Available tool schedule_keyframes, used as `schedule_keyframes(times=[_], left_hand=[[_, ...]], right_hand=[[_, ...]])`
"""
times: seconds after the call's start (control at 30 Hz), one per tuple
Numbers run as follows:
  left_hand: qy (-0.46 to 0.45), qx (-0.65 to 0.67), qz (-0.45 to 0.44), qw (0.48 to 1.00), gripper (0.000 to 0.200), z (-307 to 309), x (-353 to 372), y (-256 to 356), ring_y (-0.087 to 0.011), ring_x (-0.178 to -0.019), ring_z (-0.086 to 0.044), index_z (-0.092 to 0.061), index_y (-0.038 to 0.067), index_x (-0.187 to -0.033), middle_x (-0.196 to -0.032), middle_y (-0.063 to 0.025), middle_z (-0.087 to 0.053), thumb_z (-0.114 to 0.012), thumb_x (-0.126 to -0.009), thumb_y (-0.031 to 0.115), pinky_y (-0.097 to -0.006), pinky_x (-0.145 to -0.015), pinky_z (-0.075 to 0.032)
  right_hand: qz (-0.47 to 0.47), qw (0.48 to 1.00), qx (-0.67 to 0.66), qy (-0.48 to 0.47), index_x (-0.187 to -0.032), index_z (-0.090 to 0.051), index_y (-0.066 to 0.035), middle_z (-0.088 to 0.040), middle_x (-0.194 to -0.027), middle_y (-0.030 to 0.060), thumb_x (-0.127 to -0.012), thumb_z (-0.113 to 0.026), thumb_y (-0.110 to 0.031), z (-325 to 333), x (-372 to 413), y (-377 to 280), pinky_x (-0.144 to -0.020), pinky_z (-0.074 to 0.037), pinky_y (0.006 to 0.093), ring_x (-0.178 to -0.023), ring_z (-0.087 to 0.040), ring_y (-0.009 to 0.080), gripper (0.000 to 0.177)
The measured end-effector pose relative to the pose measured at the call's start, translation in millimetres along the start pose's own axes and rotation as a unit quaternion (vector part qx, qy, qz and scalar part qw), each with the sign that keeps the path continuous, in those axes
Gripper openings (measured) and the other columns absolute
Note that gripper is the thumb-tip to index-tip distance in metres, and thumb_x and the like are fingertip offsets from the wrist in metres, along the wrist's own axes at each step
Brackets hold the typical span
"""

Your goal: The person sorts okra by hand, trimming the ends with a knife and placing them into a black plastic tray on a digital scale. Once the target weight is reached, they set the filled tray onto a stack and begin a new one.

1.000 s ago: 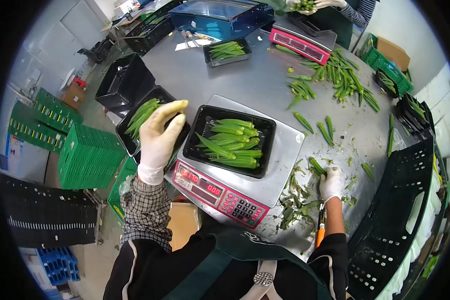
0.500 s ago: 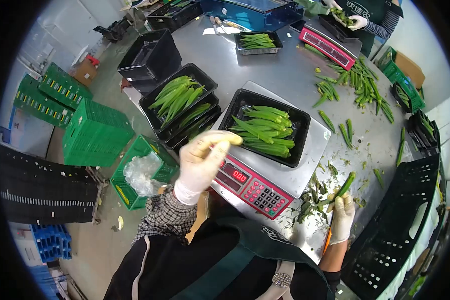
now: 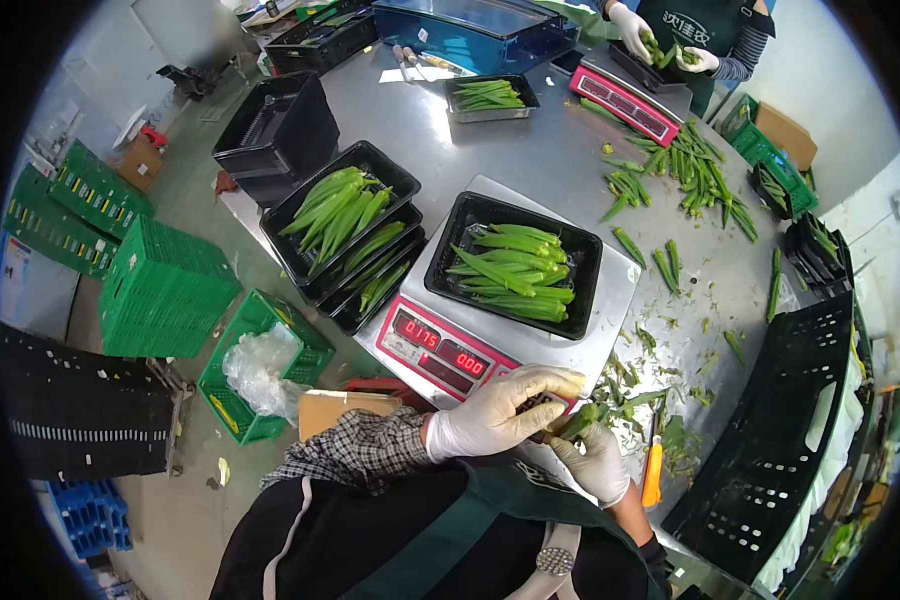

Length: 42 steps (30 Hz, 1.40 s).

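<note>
In front of my body, my right hand, in a white glove, is closed around an okra pod. Just to its left hovers my gloved left hand over the keypad side of the scale, thumb and fingers apart with part of the keypad showing between them. The scale reads 0.175 and carries a black tray of okra pods. An orange-handled knife lies right of my right hand among trimmed okra scraps.
Stacked black trays of okra stand left of the scale. Loose okra lies at the back right, near a co-worker's gloved hands and second scale. A black crate borders the right; green crates stand left.
My left hand has come down from the tray's edge towards my right hand, which has moved left with the okra pod. The display went from 0.00 showing to 0.175 also visible.
</note>
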<state>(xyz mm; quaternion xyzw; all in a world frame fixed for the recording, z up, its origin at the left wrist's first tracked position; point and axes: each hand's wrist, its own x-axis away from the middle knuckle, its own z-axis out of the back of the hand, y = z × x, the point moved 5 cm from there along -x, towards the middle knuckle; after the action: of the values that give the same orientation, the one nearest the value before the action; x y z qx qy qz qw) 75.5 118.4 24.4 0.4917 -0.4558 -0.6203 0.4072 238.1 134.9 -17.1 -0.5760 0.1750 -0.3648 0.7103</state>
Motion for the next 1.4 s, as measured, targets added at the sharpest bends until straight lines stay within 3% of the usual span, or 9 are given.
schedule_keyframes(times=[0.23,0.33,0.43,0.57,0.8,1.03,1.17,1.3,1.4], left_hand=[[-0.058,0.072,0.013,0.996,0.029,-7,11,-14,-0.0204,-0.106,-0.054,-0.055,0.0,-0.114,-0.115,-0.012,-0.056,-0.057,-0.087,0.012,-0.0324,-0.093,-0.041],[0.096,0.103,0.069,0.988,0.012,43,13,6,-0.0228,-0.096,-0.059,-0.058,-0.001,-0.095,-0.108,-0.015,-0.06,-0.051,-0.089,0.005,-0.0352,-0.088,-0.046],[0.267,0.016,0.065,0.961,0.011,89,15,16,-0.0179,-0.082,-0.06,-0.059,-0.002,-0.089,-0.09,-0.0095,-0.062,-0.05,-0.083,-0.003,-0.0306,-0.079,-0.048],[0.185,-0.331,-0.027,0.925,0.012,110,-8,7,-0.0172,-0.089,-0.057,-0.059,-0.004,-0.094,-0.093,-0.0106,-0.061,-0.053,-0.083,-0.006,-0.028,-0.082,-0.045],[0.029,-0.466,-0.062,0.882,0.026,99,-47,-8,-0.0318,-0.097,-0.056,-0.058,-0.004,-0.1,-0.104,-0.0174,-0.059,-0.057,-0.074,-0.004,-0.036,-0.087,-0.044],[0.022,-0.374,-0.032,0.927,0.024,82,-60,21,-0.0235,-0.095,-0.06,-0.06,-0.003,-0.107,-0.104,-0.0153,-0.063,-0.061,-0.084,0.005,-0.0294,-0.086,-0.045],[0.15,-0.314,-0.01,0.937,0.018,125,-49,2,-0.0215,-0.094,-0.058,-0.058,-0.005,-0.1,-0.1,-0.0122,-0.062,-0.055,-0.083,-0.004,-0.0308,-0.087,-0.044],[0.245,-0.262,-0.022,0.933,0.013,132,-34,38,-0.0174,-0.092,-0.058,-0.06,-0.004,-0.097,-0.099,-0.0103,-0.063,-0.055,-0.085,-0.004,-0.0271,-0.086,-0.044],[0.298,-0.267,-0.07,0.914,0.016,160,-12,36,-0.0186,-0.093,-0.059,-0.059,-0.003,-0.099,-0.099,-0.0114,-0.063,-0.057,-0.083,-0.006,-0.0286,-0.085,-0.046]], right_hand=[[0.047,0.995,0.078,-0.052,-0.094,-0.061,-0.004,-0.063,-0.086,0.0145,-0.077,-0.066,-0.006,-16,-26,-40,-0.066,-0.049,0.0332,-0.073,-0.062,0.0286,0.018],[0.06,0.986,0.153,0.031,-0.094,-0.064,-0.005,-0.062,-0.082,0.0109,-0.077,-0.068,-0.01,3,-40,-39,-0.061,-0.048,0.0315,-0.061,-0.056,0.0213,0.019],[-0.029,0.994,0.082,0.067,-0.103,-0.064,-0.003,-0.064,-0.09,0.0107,-0.085,-0.061,-0.016,33,-52,-7,-0.074,-0.048,0.0283,-0.081,-0.06,0.0181,0.022],[0.001,0.976,0.18,0.122,-0.097,-0.063,-0.004,-0.063,-0.092,0.0155,-0.086,-0.055,-0.023,55,-61,-18,-0.078,-0.047,0.0371,-0.088,-0.06,0.0317,0.023],[0.008,0.979,0.143,0.145,-0.094,-0.061,-0.005,-0.062,-0.089,0.0153,-0.085,-0.056,-0.023,44,-55,2,-0.075,-0.047,0.0381,-0.085,-0.059,0.0321,0.02],[-0.013,0.968,0.118,0.223,-0.089,-0.062,-0.005,-0.062,-0.088,0.016,-0.083,-0.057,-0.023,56,-25,18,-0.076,-0.046,0.0392,-0.084,-0.059,0.033,0.02],[-0.008,0.956,0.119,0.268,-0.089,-0.064,-0.004,-0.063,-0.087,0.0168,-0.082,-0.057,-0.023,68,-7,11,-0.076,-0.047,0.0393,-0.084,-0.06,0.033,0.021],[-0.154,0.952,0.007,0.265,-0.098,-0.063,-0.003,-0.065,-0.086,0.0118,-0.086,-0.058,-0.024,77,6,18,-0.072,-0.049,0.0337,-0.078,-0.062,0.0231,0.024],[-0.117,0.951,0.04,0.284,-0.099,-0.062,0.001,-0.063,-0.081,0.0063,-0.087,-0.058,-0.016,88,9,16,-0.066,-0.047,0.025,-0.073,-0.057,0.0104,0.021]])
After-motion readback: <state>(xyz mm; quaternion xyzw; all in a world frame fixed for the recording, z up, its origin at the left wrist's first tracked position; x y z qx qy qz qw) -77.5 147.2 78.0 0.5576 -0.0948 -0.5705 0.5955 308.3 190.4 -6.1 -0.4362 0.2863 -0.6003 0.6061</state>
